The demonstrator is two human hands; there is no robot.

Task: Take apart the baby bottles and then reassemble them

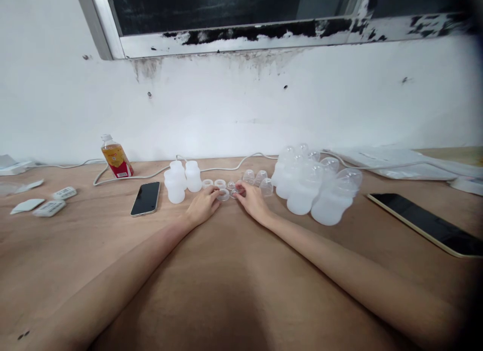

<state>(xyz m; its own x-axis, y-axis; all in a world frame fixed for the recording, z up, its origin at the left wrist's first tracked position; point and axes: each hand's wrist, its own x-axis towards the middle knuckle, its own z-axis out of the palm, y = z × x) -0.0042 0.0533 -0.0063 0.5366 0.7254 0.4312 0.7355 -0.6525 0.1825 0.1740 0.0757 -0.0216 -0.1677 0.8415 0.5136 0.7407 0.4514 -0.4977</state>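
Note:
My left hand point(205, 206) is closed, thumb and fingertips pinching the edge of a white bottle collar ring point(224, 195) on the table. My right hand point(252, 200) is also closed, its fingertips on a small clear bottle teat point(234, 194) just right of that ring. Behind them lie two more rings point(220, 183) and another clear teat point(231, 185). Three clear domed caps point(260, 178) stand beyond my right hand. Left of the rings are several frosted white baby bottles point(175, 189) without caps. Fingers partly hide the ring and the teat.
Several capped frosted bottles point(301, 200) stand grouped at the right. A phone point(145, 199) lies at the left, and a tablet-like device point(426, 222) at the far right. A drink bottle point(116, 157), a white cable point(230, 168) and plastic bags point(392, 163) are along the wall.

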